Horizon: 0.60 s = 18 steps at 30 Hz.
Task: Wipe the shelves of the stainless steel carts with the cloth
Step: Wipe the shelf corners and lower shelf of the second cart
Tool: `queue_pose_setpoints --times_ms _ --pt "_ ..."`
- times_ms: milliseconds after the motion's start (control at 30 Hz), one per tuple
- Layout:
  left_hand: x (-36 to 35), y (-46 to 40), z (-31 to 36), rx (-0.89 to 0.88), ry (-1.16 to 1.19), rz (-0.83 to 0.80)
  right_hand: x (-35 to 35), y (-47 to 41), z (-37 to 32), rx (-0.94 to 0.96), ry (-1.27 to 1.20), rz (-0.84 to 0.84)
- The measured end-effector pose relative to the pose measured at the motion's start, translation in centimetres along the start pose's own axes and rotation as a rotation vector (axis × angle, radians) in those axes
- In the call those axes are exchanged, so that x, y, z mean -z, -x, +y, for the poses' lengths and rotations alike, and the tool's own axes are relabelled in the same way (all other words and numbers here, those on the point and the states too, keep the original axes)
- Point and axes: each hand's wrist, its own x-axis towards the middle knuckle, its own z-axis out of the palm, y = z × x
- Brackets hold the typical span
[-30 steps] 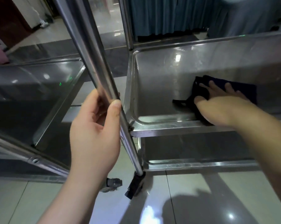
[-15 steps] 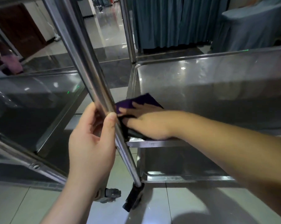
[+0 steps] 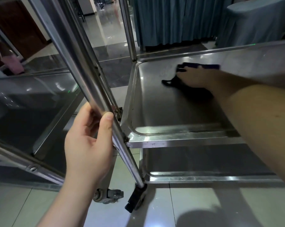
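A stainless steel cart stands before me with a middle shelf (image 3: 163,112) and a lower shelf (image 3: 195,163) under it. My right hand (image 3: 195,77) presses a dark blue cloth (image 3: 202,66) flat on the far part of the middle shelf; the hand hides most of the cloth, and both are blurred. My left hand (image 3: 87,141) is wrapped around the cart's near-left upright post (image 3: 82,66), thumb in front.
A second steel cart's shelf (image 3: 32,102) sits close on the left, its caster (image 3: 105,195) beside this cart's caster (image 3: 136,200). The floor is glossy tile. Teal curtains (image 3: 171,20) and a draped table (image 3: 259,22) stand behind.
My right hand has slid the cloth from the shelf's near-left corner to the far middle of the shelf. The left hand keeps its hold on the post.
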Motion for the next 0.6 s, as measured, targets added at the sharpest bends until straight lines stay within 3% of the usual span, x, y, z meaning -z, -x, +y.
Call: queue_pose_setpoints --times_ms 167,267,400,600 --pt "0.3 -0.1 -0.1 -0.03 -0.05 -0.001 0.2 4.0 -11.4 0.364 -0.046 -0.067" --pt "0.2 -0.2 -0.4 -0.042 -0.07 0.012 -1.5 9.7 -13.8 0.374 -0.314 -0.143" --pt "0.7 -0.3 -0.7 -0.078 -0.09 -0.009 -3.2 16.8 -10.1 0.35 -0.362 -0.082" --pt "0.3 -0.3 -0.5 -0.084 -0.073 -0.002 -3.2 20.3 2.7 -0.023 -0.403 -0.073"
